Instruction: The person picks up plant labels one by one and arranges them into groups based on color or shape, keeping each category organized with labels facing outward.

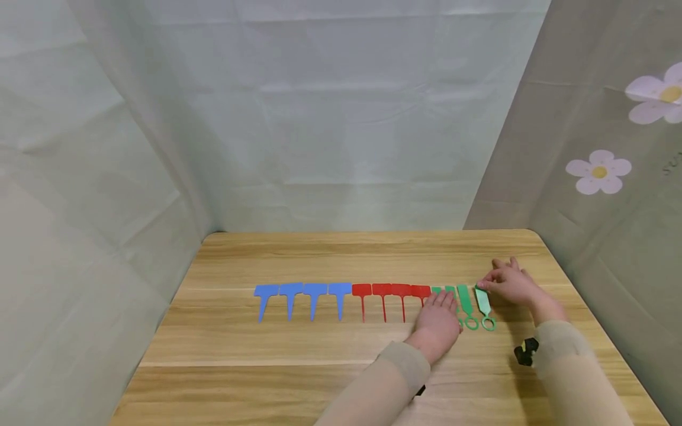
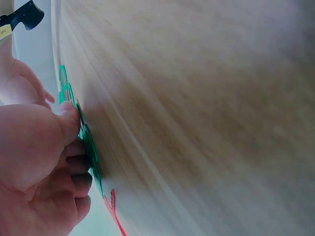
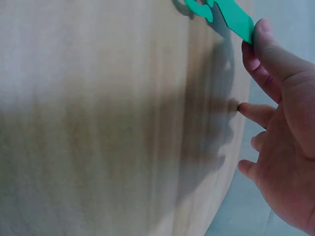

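Left hand (image 1: 438,322) lies flat, fingers straight, pinning green tags (image 1: 466,303) in the row; at three o'clock, right hand (image 1: 511,284) pinches the last tag (image 1: 483,302), lining it up.

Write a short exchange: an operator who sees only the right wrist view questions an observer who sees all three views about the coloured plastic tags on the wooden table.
Operator: I see the right hand holding the end of one green plastic loop-ended tag. Is that tag alone?
Observer: No. It is the rightmost in a row: four blue T-shaped plastic tags, then four red T-shaped plastic tags, then the green ones.
Operator: Where is the other hand?
Observer: The left hand lies flat on the green tags next to the red ones, partly covering them.
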`<state>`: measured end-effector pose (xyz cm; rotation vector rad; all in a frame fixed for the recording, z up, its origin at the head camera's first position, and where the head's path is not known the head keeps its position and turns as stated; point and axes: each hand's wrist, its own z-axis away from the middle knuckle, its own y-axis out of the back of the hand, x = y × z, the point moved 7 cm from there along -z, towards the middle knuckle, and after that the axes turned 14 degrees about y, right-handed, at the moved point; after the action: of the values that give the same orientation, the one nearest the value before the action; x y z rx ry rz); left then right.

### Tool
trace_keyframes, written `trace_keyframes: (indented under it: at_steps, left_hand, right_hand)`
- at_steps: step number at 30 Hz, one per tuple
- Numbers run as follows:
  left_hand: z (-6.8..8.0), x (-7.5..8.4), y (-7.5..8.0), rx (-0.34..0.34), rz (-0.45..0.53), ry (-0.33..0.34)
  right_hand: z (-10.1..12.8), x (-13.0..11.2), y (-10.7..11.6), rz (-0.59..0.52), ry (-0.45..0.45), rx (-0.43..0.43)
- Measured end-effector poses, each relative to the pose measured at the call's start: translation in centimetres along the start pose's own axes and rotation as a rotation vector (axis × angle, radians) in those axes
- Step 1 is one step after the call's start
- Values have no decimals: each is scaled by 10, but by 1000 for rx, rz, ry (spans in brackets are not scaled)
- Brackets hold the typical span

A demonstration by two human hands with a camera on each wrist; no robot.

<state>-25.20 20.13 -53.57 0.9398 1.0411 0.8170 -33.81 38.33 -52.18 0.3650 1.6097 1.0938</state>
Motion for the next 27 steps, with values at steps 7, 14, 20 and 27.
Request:
trace_keyframes:
  at_steps: [7, 14, 20, 27]
  left_hand:
    - [2, -2, 3, 4, 7, 5]
    - [1, -1, 3, -7, 6, -3]
    - [0, 1, 3, -7, 5, -4]
    - [1, -1, 7, 38, -37, -27]
  right_hand:
    - [0, 0, -3, 80, -4, 4]
    - [0, 1, -2, 108, -10, 27]
    - [1, 4, -2, 119, -21, 40]
    - [2, 4, -2, 92, -26, 62]
